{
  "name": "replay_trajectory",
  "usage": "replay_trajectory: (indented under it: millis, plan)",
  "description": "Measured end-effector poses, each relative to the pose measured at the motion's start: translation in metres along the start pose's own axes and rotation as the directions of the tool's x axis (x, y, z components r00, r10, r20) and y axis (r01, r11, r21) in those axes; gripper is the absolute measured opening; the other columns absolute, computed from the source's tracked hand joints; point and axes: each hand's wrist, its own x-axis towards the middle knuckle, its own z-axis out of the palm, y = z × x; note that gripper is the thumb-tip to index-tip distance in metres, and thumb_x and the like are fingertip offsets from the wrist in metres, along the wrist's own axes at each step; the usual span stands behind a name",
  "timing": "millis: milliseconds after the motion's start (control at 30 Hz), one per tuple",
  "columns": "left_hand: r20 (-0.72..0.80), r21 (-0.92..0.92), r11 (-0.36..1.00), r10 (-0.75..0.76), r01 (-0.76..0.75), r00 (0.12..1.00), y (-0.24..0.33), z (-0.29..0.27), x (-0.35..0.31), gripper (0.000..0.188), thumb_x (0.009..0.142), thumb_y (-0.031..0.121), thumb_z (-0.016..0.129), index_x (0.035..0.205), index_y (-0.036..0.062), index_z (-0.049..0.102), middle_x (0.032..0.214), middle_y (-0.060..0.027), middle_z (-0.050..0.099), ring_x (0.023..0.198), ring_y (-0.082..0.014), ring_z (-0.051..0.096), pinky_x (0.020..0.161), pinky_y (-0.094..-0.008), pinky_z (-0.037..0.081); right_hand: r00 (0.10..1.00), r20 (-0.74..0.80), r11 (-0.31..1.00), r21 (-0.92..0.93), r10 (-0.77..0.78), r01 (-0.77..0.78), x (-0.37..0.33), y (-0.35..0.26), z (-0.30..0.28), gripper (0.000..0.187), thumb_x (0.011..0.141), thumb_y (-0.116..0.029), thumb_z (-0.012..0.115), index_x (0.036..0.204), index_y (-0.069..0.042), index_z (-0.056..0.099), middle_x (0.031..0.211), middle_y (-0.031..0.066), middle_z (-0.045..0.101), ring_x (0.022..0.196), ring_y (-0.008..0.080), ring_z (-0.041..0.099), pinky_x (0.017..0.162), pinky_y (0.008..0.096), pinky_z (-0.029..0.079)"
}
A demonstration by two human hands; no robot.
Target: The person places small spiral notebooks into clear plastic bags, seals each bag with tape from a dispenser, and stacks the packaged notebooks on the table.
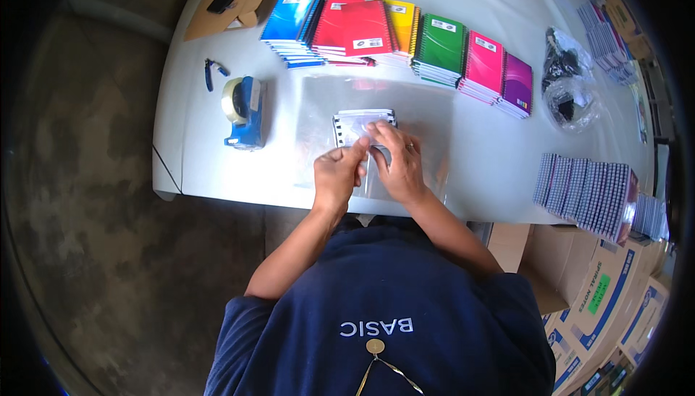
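Observation:
A small stack of wire-bound notebooks (349, 129) lies on a clear plastic sheet (431, 117) at the table's near middle. My left hand (339, 177) is closed in a pinch over the stack's near edge; whatever sits between its fingertips is too small or see-through to name. Beside it, my right hand (399, 161) has bent fingers set apart, their tips over the notebook cover and the thumb near my left fingertips. Part of the stack is hidden under both hands. A blue tape dispenser (253, 117) with a roll of clear tape stands to the left.
Stacks of blue (291, 19), red (355, 27), yellow (400, 16), green (439, 41), pink (483, 59) and purple notebooks (517, 85) line the far side. A blue-handled cutter (210, 76) lies left. Rows of notebooks (585, 190) stand right, above cardboard boxes (608, 287).

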Motion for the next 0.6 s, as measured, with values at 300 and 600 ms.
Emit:
replay_trajectory:
  millis: [300, 600]
  plan:
    - [0.078, 0.055, 0.995, -0.086, 0.082, 0.993, -0.022, -0.015, 0.001, 0.034, 0.081, 0.034, 0.072, 0.066, 0.0048, 0.062, 0.052, -0.0019, 0.054, 0.041, -0.0059, 0.043, 0.040, -0.0193, 0.034, 0.983, 0.185, 0.989, -0.145, 0.020, 0.007, 0.000, -0.004, -0.009, 0.046, 0.076, -0.006, 0.058, 0.122, -0.012, 0.059, 0.133, 0.0002, 0.052, 0.108, 0.0159, 0.052, 0.087, 0.0315, 0.039]
    - [-0.129, 0.776, 0.620, 0.333, -0.113, 0.934, -0.071, -0.087, 0.070, 0.028, 0.072, 0.028, 0.077, 0.080, 0.0031, 0.068, 0.069, -0.0076, 0.065, 0.062, -0.0238, 0.062, 0.059, -0.0341, 0.049, 0.951, 0.308, 0.985, -0.172, 0.040, 0.014, 0.018, -0.017, -0.020, 0.047, 0.074, -0.004, 0.062, 0.121, -0.008, 0.059, 0.132, 0.0019, 0.053, 0.111, 0.0201, 0.051, 0.092, 0.0365, 0.040]
